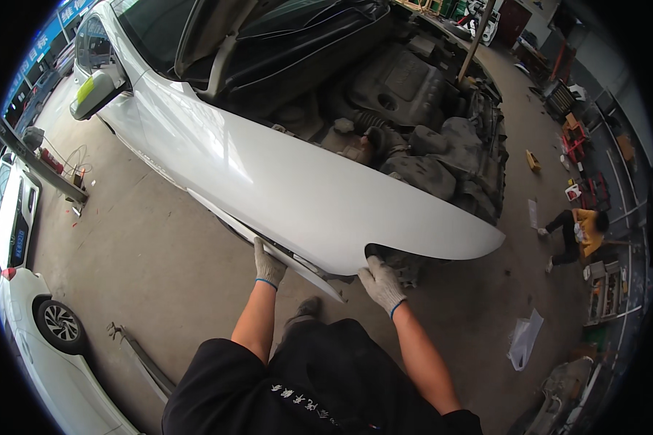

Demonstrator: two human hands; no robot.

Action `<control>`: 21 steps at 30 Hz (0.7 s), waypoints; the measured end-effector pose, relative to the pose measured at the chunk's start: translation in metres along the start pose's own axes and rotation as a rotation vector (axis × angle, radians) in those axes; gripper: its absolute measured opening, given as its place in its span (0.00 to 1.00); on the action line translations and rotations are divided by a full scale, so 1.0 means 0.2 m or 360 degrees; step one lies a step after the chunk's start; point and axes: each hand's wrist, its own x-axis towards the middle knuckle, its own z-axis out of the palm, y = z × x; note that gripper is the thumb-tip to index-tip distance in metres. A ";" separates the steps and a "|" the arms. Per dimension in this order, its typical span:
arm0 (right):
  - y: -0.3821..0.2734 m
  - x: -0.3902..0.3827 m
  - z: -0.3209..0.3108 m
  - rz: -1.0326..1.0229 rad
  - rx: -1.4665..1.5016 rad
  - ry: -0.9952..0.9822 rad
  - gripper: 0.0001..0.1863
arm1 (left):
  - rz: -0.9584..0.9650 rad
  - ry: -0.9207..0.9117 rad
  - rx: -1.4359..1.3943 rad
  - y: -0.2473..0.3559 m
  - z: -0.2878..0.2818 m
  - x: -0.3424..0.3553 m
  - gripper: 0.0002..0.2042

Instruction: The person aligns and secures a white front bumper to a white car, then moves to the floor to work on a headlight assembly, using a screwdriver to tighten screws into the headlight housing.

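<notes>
- Spanning the middle of the view, the white front fender point(268, 163) sweeps from 10 o'clock to a rounded tip at 3 o'clock.
- Its painted skin is smooth and glossy, with bright streaks of reflected light towards 10 o'clock; a scooped notch in the lower edge, at 5 o'clock, shows dark inside.
- A narrow white strip point(315, 283) slants along the lower edge towards 7 o'clock, part of it set off by a dark gap; whether it belongs to the fender cannot be told.
- The left hand point(270, 270), in a grey knit glove with a blue cuff edge, lies against this strip at 7 o'clock, fingers pointing up; how firmly it grips is unclear.
- The right hand point(382, 283), gloved alike, is at 5 o'clock, fingers curled over the fender's edge at the notch.
- At 1 o'clock lies the exposed engine bay point(413, 109), dark and dusty, and at 10 o'clock a side mirror point(94, 94) with a yellow-green patch.
- A white car point(33, 297) stands at 8 o'clock; a seated co-worker in a yellow top point(592, 230) is at 3 o'clock, and a clear plastic sheet point(524, 341) lies on the floor point(464, 348) at 4 o'clock.
</notes>
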 end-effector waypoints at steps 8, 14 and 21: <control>0.02 0.00 0.00 0.0032 -0.0003 -0.0014 0.14 | -0.0018 0.0139 0.0052 0.00 0.00 0.01 0.36; 0.00 0.00 0.01 0.0010 0.0014 0.0031 0.15 | 0.0001 0.0257 0.0080 0.02 -0.01 0.01 0.39; -0.01 0.00 0.01 0.0017 0.0018 0.0057 0.14 | -0.0066 0.0358 -0.0013 0.02 0.06 -0.03 0.37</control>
